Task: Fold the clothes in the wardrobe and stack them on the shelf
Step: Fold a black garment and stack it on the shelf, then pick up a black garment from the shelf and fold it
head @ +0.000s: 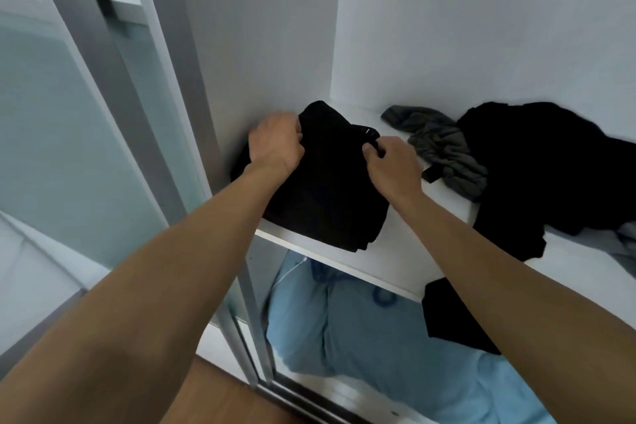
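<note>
Two hands grasp the folded black garment (327, 189) at the left end of the shelf (389, 262); left hand (275, 143) clenched on its left edge, fingertips hidden by fabric; right hand (392, 165) pinching a fold on its right side; grey garment (444, 148) crumpled mid-shelf; black heap (533, 165) at the right end, cut off by the frame; blue fabric (361, 337) below the shelf, type unclear.

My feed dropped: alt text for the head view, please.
The left hand and right hand grip a folded black garment at the left end of the white shelf. A crumpled grey garment and a black heap lie to its right.
</note>
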The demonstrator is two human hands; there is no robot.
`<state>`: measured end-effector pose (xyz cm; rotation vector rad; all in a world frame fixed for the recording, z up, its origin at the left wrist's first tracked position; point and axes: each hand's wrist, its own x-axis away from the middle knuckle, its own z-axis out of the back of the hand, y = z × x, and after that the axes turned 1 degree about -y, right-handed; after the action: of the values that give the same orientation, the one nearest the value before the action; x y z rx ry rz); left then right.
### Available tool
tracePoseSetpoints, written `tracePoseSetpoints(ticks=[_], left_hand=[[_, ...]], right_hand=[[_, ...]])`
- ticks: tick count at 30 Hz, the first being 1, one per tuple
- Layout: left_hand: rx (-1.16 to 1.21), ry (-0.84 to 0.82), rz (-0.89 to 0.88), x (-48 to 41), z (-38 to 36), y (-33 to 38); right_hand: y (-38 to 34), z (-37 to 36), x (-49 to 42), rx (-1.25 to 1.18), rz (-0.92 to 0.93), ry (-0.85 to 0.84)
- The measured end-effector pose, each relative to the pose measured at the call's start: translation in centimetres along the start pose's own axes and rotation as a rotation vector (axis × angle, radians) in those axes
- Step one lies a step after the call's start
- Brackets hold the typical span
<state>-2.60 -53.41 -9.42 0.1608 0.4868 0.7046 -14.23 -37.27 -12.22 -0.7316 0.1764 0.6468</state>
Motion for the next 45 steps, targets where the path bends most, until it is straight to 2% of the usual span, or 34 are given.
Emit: tracePoseSetpoints(ticks=[3, 6, 7, 8, 11, 12, 14, 16, 17, 19, 21, 22, 25, 29, 32, 35, 37, 39, 42, 44, 45], left_hand=[[0.084, 0.229, -0.124, -1.3, 1.5, 1.3], [0.207, 0.42, -0.282, -2.8, 2.6, 3.5], [0.229, 0.401, -0.308, -3.3, 2.4, 4.1], [0.218, 0.308, -0.306, -3.7, 1.7, 4.4], [0.05, -0.176, -0.169, -4.0, -1.5, 2.8], [0.029, -0.293, -0.143, -3.7, -2.5, 1.7], [-0.012, -0.389, -0.16, -3.2, -3.9, 0.0], [-0.043, -0.413, -0.19, -3.1, -4.7, -0.5], [-0.043, -0.415, -0.19, -3.0, -5.1, -0.5], [-0.042, -0.395, -0.181, -2.8, -5.6, -0.3], [-0.061, -0.37, -0.186, -2.5, -6.0, -0.2], [-0.074, -0.36, -0.191, -2.4, -6.2, -0.2], [-0.092, -0.366, -0.2, -2.3, -6.2, 0.0], [-0.094, -0.359, -0.177, -1.7, -5.0, 1.0], [0.0, -0.221, -0.208, -0.3, -4.1, 4.1], [0.15, -0.159, -0.362, 1.5, -3.4, 9.0], [0.297, -0.262, -0.396, 2.6, -3.3, 12.6], [0.384, -0.428, -0.374, 3.6, -3.7, 16.5], [0.545, -0.708, -0.247, 4.9, -5.6, 21.5], [0.628, -0.912, -0.12, 5.7, -7.2, 24.1], [0.642, -0.951, -0.08, 6.1, -8.0, 25.2]], right_hand=[[0.4, 0.6, -0.8, -0.168, -0.008, 0.054], [1.3, 1.3, -2.3, -0.291, -0.146, 0.061], [1.6, 1.6, -2.9, -0.322, -0.208, 0.049], [1.8, 1.7, -3.5, -0.335, -0.266, 0.023], [2.6, 1.4, -3.6, -0.163, -0.424, -0.182], [2.8, 1.1, -3.4, -0.103, -0.414, -0.204], [2.7, 0.5, -2.7, -0.093, -0.32, -0.126], [1.6, 0.0, -1.9, -0.155, -0.18, -0.02], [1.0, -0.5, -1.7, -0.162, -0.107, -0.042], [0.5, -2.1, -1.5, -0.037, -0.017, -0.243], [1.2, -3.5, -1.0, 0.121, -0.056, -0.424], [1.7, -4.0, -0.7, 0.141, -0.08, -0.44], [2.6, -4.3, -0.7, 0.11, -0.12, -0.414], [1.8, -1.3, -0.7, 0.049, -0.069, -0.462], [3.2, 2.8, 0.5, -0.002, -0.038, -0.336], [6.5, 8.0, 1.7, 0.051, -0.058, -0.244], [9.4, 11.5, 2.4, 0.081, -0.112, -0.149], [12.8, 14.8, 3.3, 0.085, -0.241, -0.105], [17.9, 17.9, 5.5, -0.012, -0.41, -0.212], [20.9, 18.9, 6.8, -0.038, -0.422, -0.248], [22.1, 19.4, 7.3, -0.064, -0.415, -0.241]])
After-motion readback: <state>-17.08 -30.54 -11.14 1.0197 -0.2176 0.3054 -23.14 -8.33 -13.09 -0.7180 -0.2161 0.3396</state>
